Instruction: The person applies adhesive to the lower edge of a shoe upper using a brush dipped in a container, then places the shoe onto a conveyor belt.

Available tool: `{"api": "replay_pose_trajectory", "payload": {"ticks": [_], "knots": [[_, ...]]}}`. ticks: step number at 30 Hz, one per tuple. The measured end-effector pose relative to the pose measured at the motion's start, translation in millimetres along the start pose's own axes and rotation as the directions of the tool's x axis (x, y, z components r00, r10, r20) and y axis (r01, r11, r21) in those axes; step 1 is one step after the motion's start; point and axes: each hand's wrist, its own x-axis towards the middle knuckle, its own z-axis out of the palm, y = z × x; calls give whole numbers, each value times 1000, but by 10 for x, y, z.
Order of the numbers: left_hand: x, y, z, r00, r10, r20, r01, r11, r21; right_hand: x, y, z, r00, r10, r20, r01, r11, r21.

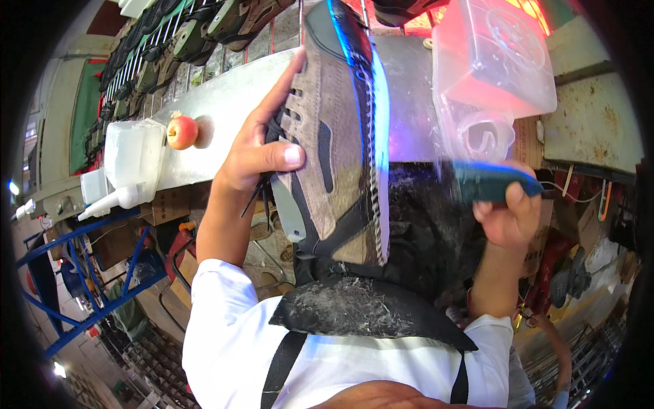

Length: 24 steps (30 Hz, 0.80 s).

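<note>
2 bare hands are seen above a black apron (361, 307) crusted with pale dried residue. A brown and black shoe (337, 143) is gripped by the left hand (255, 153), thumb pressed on its side and fingers curled behind, sole edge turned right. A blue-handled tool (494, 183) is clenched in the right hand (507, 218), just beside the shoe. An apple (182, 131) rests on the metal shelf (225, 102).

Left hand (255, 153) gripping shoe (337, 143) upright at centre, sole edge facing right. Right hand (507, 215) holding brush (494, 180) just right of shoe. Metal bench (225, 102) running behind both. Apple (182, 131) sitting on bench, left of shoe; jug (133, 157) lying just left of apple. Plastic container (494, 65) standing behind brush. Shoe rack (177, 34) stretching beyond bench, upper left.
</note>
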Motion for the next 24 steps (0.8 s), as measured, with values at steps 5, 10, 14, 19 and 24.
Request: {"api": "replay_pose_trajectory", "payload": {"ticks": [5, 10, 14, 19, 24], "knots": [[-34, -57, 179, 986, -92, 142, 102, 993, -63, 388, 314, 461, 983, -182, 26, 173, 965, 196], [-54, -70, 200, 973, -96, 209, 110, 992, -56, 252, 330, 294, 885, -384, 264, 434, 886, -165], [-74, -57, 157, 975, -104, 199, 117, 991, -58, 174, -30, 178, 756, -255, 602, 534, 773, -342], [-63, -32, 161, 970, -85, 229, 103, 992, -69, 448, -298, 236, 695, -345, 630, 672, 624, -399], [-65, 55, 144, 966, -86, 245, 93, 996, -15, 516, -489, 346, 568, -248, 785, 796, 409, -447]]}}
